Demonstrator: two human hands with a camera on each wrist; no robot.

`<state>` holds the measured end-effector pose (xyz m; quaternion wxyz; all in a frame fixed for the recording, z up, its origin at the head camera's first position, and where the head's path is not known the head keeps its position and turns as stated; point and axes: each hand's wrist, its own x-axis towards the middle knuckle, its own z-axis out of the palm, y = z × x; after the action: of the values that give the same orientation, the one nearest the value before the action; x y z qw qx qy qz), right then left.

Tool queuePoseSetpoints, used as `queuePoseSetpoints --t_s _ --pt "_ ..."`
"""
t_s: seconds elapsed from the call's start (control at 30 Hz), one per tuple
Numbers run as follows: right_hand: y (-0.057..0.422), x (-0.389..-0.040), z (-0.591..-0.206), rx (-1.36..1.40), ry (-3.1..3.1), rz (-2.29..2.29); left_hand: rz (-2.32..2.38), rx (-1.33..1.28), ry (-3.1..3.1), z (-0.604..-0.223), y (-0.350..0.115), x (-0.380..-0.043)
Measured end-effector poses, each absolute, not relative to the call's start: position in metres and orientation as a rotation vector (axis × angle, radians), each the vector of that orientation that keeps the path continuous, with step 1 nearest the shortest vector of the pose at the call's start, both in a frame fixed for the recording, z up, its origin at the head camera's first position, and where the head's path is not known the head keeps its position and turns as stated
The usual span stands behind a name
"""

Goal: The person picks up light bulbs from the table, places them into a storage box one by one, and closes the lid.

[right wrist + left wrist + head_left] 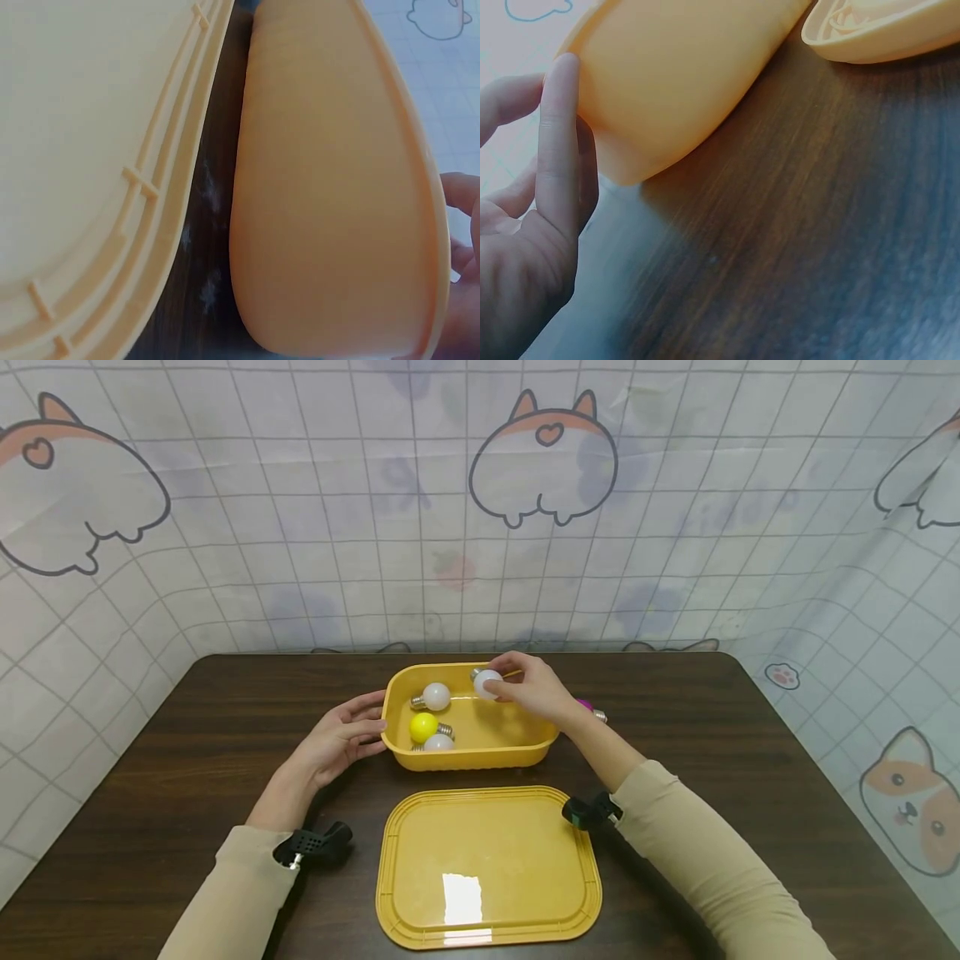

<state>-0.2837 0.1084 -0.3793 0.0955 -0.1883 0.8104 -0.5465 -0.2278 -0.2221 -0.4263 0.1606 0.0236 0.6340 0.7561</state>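
In the head view a yellow plastic box [480, 760] stands on the table. My right hand [534, 687] pinches a white light bulb [487, 684] over the back right part of the box, its metal base pointing up and left. My left hand [341, 739] touches the box's left end with its fingers extended; the left wrist view shows the thumb [558, 135] against the outer wall. Inside the box, at the left, lie a white bulb [436, 696], a yellow bulb [423, 727] and another white bulb [438, 742] partly hidden by the front wall.
A yellow lid [491, 860] lies in front of the box on the dark wooden table [187, 777]. Right of the box, a purple bulb [585, 703] is partly hidden behind the right wrist. A patterned cloth [337, 527] hangs behind the table.
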Motion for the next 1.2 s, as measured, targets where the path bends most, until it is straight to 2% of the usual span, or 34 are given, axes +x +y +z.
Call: queuePoseSetpoints --t_s 1.2 --pt "0.087 -0.294 -0.397 -0.540 2.423 -1.455 2.158 0.051 1.818 -0.423 -0.222 -0.227"
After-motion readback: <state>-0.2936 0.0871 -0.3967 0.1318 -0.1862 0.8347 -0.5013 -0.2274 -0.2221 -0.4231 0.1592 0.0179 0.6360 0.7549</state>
